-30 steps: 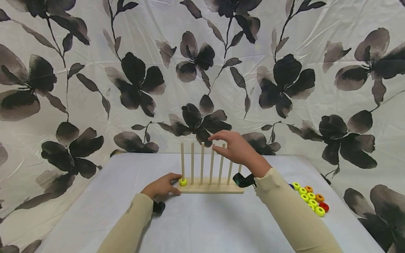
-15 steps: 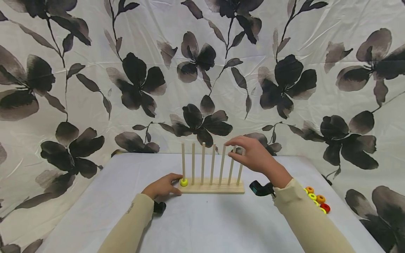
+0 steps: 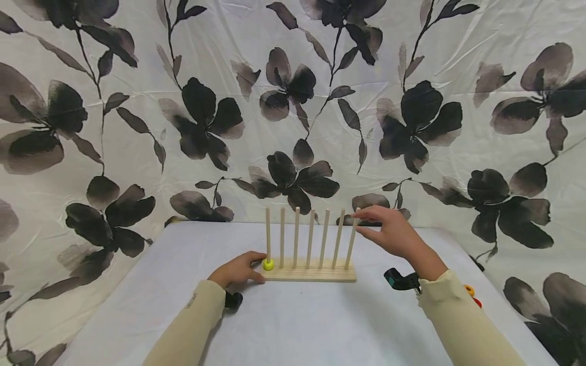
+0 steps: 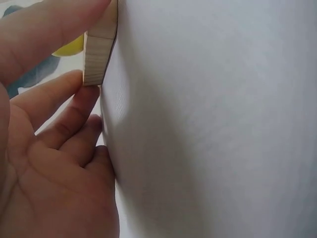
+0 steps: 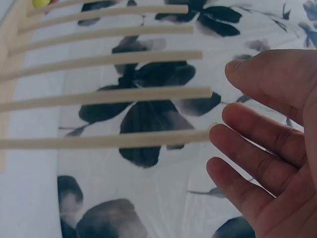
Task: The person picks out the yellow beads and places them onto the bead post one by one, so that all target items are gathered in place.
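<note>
A wooden peg board (image 3: 309, 275) with several upright pegs stands on the table. At its left end, my left hand (image 3: 238, 269) grips the base between thumb and fingers; the left wrist view shows the base's end (image 4: 97, 59) there. One yellow ring (image 3: 268, 264) sits at the bottom of the leftmost peg, close to the left fingertips. My right hand (image 3: 389, 231) is raised at the top of the rightmost peg (image 3: 352, 239), thumb and fingers spread apart and holding no ring. The right wrist view shows the fingertips (image 5: 218, 131) right at that peg's tip.
An orange ring (image 3: 469, 290) and a red ring (image 3: 477, 302) show past the right sleeve, which hides whatever lies behind it. White cloth covers the table (image 3: 293, 325). Behind it hangs a floral curtain (image 3: 293, 132).
My right hand has moved right along the peg tops, from the middle pegs to the rightmost one. Its sleeve now covers most of the loose rings. The left hand has stayed in place.
</note>
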{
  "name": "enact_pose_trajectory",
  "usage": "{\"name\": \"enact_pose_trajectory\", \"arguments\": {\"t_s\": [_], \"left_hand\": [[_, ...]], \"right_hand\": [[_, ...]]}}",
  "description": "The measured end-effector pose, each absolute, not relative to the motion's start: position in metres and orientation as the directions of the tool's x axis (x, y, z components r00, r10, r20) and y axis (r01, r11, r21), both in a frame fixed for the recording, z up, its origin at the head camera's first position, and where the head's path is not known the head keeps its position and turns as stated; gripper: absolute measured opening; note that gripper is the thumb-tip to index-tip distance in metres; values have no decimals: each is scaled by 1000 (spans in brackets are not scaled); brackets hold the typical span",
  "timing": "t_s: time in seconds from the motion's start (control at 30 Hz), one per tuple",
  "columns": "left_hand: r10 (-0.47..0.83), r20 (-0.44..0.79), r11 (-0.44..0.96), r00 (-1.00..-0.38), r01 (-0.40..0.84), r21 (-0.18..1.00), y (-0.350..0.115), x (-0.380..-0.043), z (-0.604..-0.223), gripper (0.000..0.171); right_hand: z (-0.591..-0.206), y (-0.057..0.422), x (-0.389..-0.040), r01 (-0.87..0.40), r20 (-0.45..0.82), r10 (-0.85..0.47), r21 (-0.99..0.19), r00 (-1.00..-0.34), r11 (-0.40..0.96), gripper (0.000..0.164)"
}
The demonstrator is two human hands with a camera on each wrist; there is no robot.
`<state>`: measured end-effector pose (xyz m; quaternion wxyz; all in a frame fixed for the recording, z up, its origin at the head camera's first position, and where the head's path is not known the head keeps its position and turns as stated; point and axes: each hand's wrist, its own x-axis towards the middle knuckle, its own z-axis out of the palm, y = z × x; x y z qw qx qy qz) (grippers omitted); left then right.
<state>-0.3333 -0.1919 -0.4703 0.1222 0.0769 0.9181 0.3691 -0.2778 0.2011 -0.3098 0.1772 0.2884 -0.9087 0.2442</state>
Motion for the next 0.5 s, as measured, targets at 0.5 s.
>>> {"name": "enact_pose_trajectory", "arguments": {"t_s": [0.5], "left_hand": [[225, -178, 735, -958, 47, 676, -187, -330, -464, 79]], "right_hand": [[-341, 240, -283, -453, 381, -311, -376, -871, 808, 31]]}}
